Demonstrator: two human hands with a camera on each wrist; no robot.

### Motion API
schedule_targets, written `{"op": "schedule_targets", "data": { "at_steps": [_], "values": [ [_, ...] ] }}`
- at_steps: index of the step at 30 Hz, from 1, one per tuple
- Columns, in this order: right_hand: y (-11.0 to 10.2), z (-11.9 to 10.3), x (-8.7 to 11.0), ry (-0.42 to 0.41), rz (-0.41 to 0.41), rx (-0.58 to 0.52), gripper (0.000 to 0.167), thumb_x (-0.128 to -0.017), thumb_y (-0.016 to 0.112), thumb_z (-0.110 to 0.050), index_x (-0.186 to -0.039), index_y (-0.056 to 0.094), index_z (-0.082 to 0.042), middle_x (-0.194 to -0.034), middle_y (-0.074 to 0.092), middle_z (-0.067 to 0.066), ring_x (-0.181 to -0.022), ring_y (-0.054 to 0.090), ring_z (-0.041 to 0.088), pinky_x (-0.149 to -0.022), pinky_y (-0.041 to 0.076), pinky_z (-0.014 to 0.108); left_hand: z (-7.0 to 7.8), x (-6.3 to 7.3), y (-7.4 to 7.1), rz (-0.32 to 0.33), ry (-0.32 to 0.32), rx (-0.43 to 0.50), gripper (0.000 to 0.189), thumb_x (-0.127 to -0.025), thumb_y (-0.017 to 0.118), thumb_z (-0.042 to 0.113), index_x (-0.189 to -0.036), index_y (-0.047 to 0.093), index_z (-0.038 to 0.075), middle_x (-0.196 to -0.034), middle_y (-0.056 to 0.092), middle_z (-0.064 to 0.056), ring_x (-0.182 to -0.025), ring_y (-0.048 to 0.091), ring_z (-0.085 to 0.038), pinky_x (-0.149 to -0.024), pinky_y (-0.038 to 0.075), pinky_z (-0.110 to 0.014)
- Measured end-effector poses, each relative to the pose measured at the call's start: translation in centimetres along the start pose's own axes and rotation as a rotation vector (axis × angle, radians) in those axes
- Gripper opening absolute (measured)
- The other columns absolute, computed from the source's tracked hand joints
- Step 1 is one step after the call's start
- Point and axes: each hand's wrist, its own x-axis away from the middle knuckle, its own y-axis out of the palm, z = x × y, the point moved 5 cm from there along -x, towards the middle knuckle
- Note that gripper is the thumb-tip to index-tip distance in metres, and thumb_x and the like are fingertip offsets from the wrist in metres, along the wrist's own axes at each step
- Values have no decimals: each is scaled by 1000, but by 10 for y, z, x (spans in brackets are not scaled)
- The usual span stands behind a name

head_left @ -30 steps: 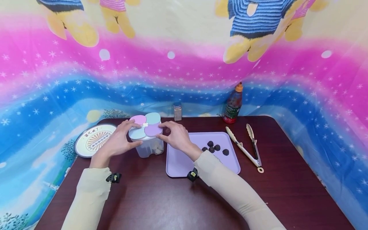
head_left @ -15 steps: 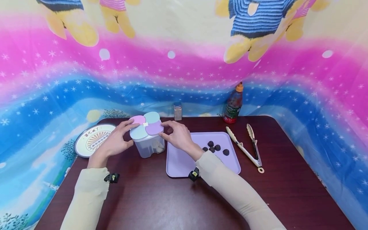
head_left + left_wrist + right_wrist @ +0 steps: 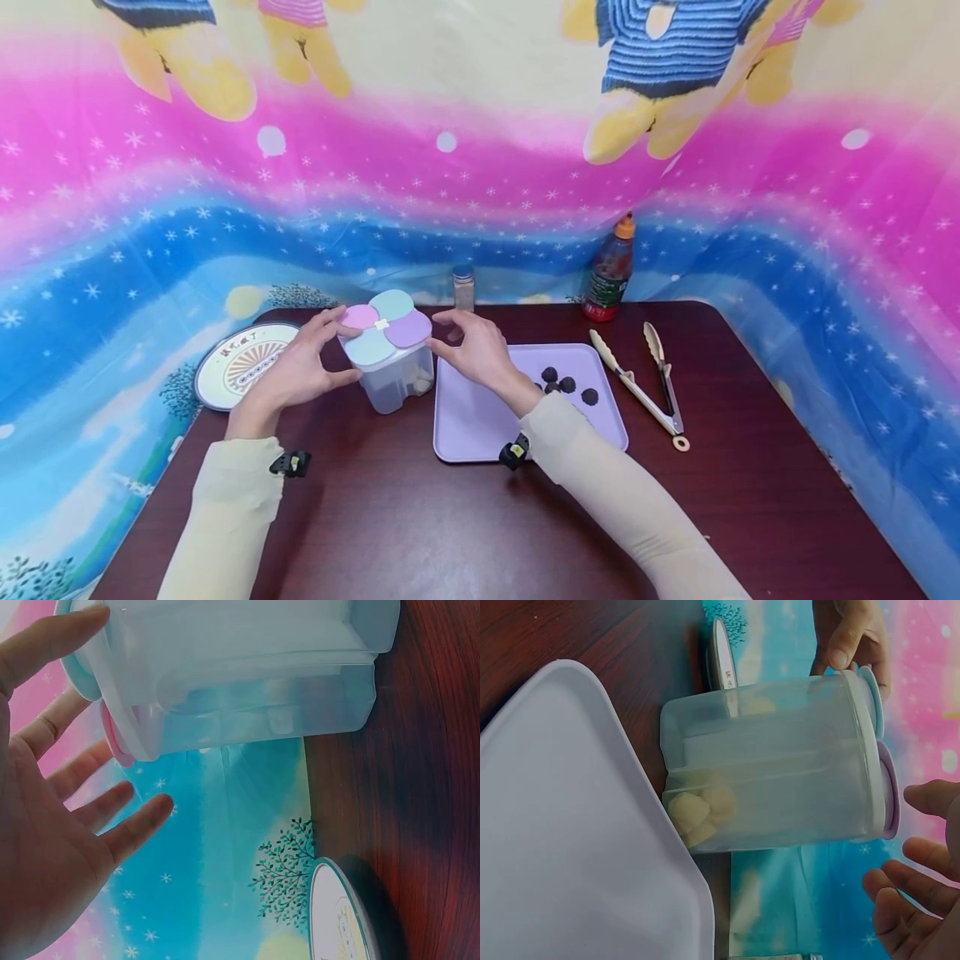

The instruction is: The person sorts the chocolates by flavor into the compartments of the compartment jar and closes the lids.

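Note:
A clear plastic storage container (image 3: 390,387) stands on the table, its lid (image 3: 371,346) carrying petal-shaped flaps in pink, mint, lilac and pale blue. Pale rounded pieces (image 3: 697,814) lie at its bottom in the right wrist view. At the lid's left edge my left hand (image 3: 296,367) touches the container, index finger by the pink flap and thumb low against the side; its other fingers spread in the left wrist view. Beside the lilac flap (image 3: 889,791), my right hand (image 3: 480,354) holds nothing, with a small gap to the lid in the right wrist view.
Right of the container lies a lilac tray (image 3: 472,429) with several dark round balls (image 3: 567,385). Tongs (image 3: 645,396) lie beyond it. A sauce bottle (image 3: 609,275) and a small shaker jar (image 3: 464,290) stand at the back. A decorated plate (image 3: 225,379) is at far left.
The container and lid have shifted slightly right and turned. My right hand, earlier at the lilac flap, has drawn slightly right. The left hand stays at the lid's left edge.

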Motion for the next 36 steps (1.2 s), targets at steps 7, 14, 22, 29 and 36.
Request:
{"op": "schedule_targets", "data": {
  "at_steps": [7,14,22,29,36],
  "values": [
    [-2,5,1,11,7,-1,43,-87,75,-45,-125,69,-27,-107,74,-5,-91,69,10,-76,54,37,2,2,0,10,21,0,60,-75,87,25,-127,60,12,-158,41,-11,-148,27,-40,-117,25,-64],
    [-3,6,2,13,1,0,42,-88,74,-43,-125,69,-25,-110,74,-4,-92,69,11,-76,55,37,5,2,-3,78,63,-18,62,-73,89,23,-129,65,13,-142,54,-15,-132,40,-39,-109,33,-60],
    [-3,7,2,21,-6,2,41,-88,74,-43,-126,68,-27,-109,73,-4,-93,69,10,-77,54,37,6,3,-5,122,51,-31,56,-73,89,21,-126,69,14,-124,57,-12,-117,43,-33,-96,40,-54],
    [-3,5,2,13,-15,-12,42,-88,74,-43,-126,68,-26,-108,74,-4,-92,69,11,-76,54,37,6,2,-4,78,51,-43,58,-77,86,21,-130,67,10,-149,50,-15,-141,36,-41,-113,31,-65],
    [-1,6,3,-1,-8,3,42,-88,74,-41,-125,69,-25,-107,74,-4,-90,69,10,-74,54,35,6,2,-2,88,18,-33,57,-74,89,27,-126,68,15,-132,60,-12,-125,46,-35,-105,39,-58]
  ]
}}
